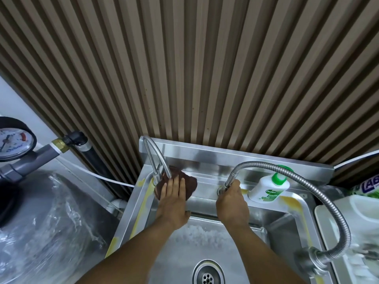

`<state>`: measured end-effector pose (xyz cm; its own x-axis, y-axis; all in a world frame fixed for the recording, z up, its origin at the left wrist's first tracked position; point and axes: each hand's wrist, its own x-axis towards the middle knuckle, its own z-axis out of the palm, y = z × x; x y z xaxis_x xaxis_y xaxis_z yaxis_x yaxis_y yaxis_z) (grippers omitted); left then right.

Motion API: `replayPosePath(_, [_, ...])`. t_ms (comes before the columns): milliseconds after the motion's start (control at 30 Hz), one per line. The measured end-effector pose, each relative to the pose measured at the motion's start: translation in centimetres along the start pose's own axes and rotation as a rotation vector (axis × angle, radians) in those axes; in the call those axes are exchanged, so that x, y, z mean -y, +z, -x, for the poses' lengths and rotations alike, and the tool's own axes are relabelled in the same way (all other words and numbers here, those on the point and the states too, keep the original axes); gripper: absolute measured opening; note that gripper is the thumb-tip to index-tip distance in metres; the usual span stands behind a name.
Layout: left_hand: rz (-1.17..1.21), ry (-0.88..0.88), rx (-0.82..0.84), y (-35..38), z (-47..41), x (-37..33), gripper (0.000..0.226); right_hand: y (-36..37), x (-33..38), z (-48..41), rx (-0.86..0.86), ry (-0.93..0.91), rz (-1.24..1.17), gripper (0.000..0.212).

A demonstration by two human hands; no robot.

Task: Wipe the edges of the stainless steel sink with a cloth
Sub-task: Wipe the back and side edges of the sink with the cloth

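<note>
The stainless steel sink (207,194) fills the lower middle, with yellow streaks along its left and right rims. A dark brown cloth (189,182) lies on the back ledge beside the curved tap (155,154). My left hand (174,193) presses flat on the cloth, fingers spread forward. My right hand (231,198) grips the base of the flexible metal hose (287,171) where it meets the back ledge. The drain (208,273) shows at the bottom of the basin.
A white and green Dettol bottle (270,188) stands on the back ledge right of my right hand. A white container (356,218) sits to the right. A plastic-wrapped tank (51,222) and pressure gauge (14,140) are at left. Slatted wall panelling rises behind.
</note>
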<state>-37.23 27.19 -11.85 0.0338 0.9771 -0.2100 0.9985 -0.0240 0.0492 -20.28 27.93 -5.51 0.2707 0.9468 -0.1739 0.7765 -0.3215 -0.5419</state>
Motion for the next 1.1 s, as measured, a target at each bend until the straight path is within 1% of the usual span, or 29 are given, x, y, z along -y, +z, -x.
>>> replayPosePath(67, [0.023, -0.072, 0.025, -0.6, -0.3, -0.9, 0.111, 0.1, 0.0, 0.0, -0.008, -0.003, -0.007, 0.014])
replayPosePath(133, [0.054, -0.104, 0.058, -1.1, -1.0, -2.6, 0.117, 0.1, 0.1, 0.1, -0.016, 0.0, -0.012, 0.016])
replayPosePath(200, [0.066, -0.081, 0.066, -1.1, -1.6, -4.4, 0.122, 0.1, 0.2, 0.1, -0.015, 0.009, -0.017, 0.015])
replayPosePath(267, [0.053, -0.054, 0.053, -0.8, -1.9, -5.8, 0.119, 0.1, 0.1, 0.0, -0.011, 0.011, -0.02, 0.014])
replayPosePath(333, [0.044, -0.007, 0.025, -0.2, -1.8, -6.9, 0.108, 0.1, 0.2, -0.1, -0.008, 0.008, -0.039, 0.013])
replayPosePath(433, [0.065, 0.122, -0.031, 0.5, -1.6, -7.4, 0.095, -0.1, 0.1, -0.1, -0.007, 0.015, -0.074, 0.012])
replayPosePath(533, [0.117, 0.254, -0.071, 0.2, -1.8, -5.4, 0.098, 0.0, 0.2, 0.0, -0.001, 0.015, -0.077, 0.01])
replayPosePath(633, [0.046, 0.332, -0.065, 0.0, -1.2, -2.7, 0.102, 0.1, 0.1, 0.1, 0.005, 0.017, -0.061, 0.011])
replayPosePath(700, [-0.018, 0.286, -0.068, 0.7, -0.1, -1.0, 0.107, 0.0, 0.2, 0.2, 0.012, 0.018, -0.044, 0.012])
replayPosePath(767, [-0.033, 0.143, -0.077, 1.4, 1.1, 0.6, 0.109, -0.2, 0.2, 0.3, 0.017, 0.015, -0.035, 0.013])
replayPosePath(833, [-0.019, -0.004, -0.088, 1.2, 1.7, 1.1, 0.105, -0.3, 0.2, 0.3, 0.021, 0.012, -0.033, 0.015])
replayPosePath(867, [-0.009, -0.054, -0.066, 0.8, 1.6, 0.8, 0.104, -0.3, 0.2, 0.3, 0.021, 0.012, -0.035, 0.015])
replayPosePath(967, [0.085, -0.192, 0.042, -0.8, 0.3, -1.8, 0.11, -0.2, 0.2, 0.3, 0.013, 0.013, -0.034, 0.015])
replayPosePath(1100, [0.259, -0.338, 0.11, -2.8, -2.2, -4.1, 0.116, -0.1, 0.1, 0.1, 0.013, 0.006, -0.027, 0.014])
